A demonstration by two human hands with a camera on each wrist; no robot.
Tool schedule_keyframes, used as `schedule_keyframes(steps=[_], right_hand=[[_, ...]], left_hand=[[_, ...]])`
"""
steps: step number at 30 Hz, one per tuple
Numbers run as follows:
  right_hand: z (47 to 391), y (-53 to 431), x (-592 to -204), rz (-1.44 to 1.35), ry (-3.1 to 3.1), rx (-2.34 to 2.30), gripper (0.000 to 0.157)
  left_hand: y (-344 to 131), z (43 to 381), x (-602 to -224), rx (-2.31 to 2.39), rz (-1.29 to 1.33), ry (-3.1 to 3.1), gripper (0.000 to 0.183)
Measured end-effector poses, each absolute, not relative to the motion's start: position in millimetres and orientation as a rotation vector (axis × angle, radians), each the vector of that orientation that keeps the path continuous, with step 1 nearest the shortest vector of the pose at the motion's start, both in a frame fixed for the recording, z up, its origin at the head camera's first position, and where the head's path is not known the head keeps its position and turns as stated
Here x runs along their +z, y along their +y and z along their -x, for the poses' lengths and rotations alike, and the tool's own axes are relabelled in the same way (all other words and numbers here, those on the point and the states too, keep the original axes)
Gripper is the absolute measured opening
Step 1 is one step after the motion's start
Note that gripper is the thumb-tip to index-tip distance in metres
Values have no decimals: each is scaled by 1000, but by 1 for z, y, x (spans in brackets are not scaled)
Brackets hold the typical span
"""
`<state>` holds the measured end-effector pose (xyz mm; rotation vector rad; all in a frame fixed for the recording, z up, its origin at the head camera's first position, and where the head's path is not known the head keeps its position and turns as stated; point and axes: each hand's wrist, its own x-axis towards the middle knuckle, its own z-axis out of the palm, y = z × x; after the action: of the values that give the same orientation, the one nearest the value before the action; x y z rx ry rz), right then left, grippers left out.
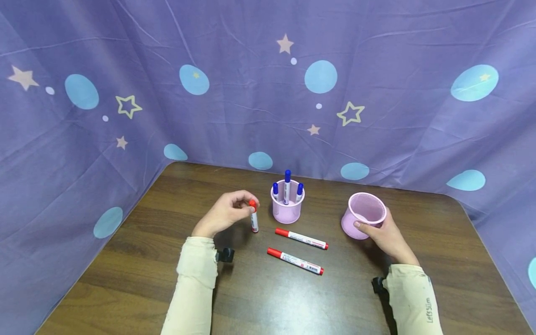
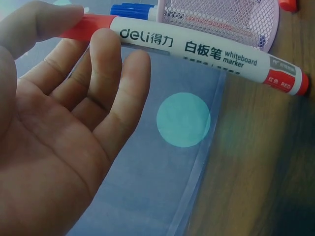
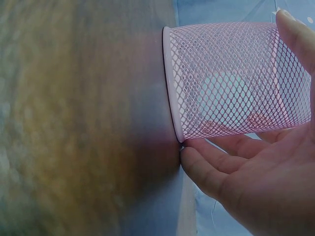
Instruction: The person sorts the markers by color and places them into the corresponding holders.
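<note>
Head view: two loose red markers (image 1: 295,261) on table (image 1: 125,279), right and this side of left fingers. Right hand (image 1: 391,239) grips pink mesh cup (image 1: 350,226), thumb at rim. Left hand (image 1: 226,211) pinches roughly upright red marker (image 1: 254,221) at cap. Right of left fingertips: pink holder (image 1: 286,215), three blue markers (image 1: 287,190) inside. Curtain (image 1: 251,93) beyond fingers.

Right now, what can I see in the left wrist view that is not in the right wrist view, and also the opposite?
Only the left wrist view: the left hand pinching a red marker printed "whiteboard marker", and blue caps at a pink mesh cup.
Only the right wrist view: the right hand holding a second mesh cup.
Both: wooden table and cloth with a turquoise spot.
</note>
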<state>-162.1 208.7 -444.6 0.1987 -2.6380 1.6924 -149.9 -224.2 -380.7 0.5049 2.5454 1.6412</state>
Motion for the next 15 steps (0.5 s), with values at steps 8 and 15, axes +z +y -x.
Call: schedule_keyframes(steps=[8,15], right_hand=[[163,210,-445,-184,-2632,1695,86],[163,210,-445,-174,-2648,1691,88]], left_hand=[[-224,150,-380,1643,-519,2581,22],[-224,145,-371,1666,-584,2636,20]])
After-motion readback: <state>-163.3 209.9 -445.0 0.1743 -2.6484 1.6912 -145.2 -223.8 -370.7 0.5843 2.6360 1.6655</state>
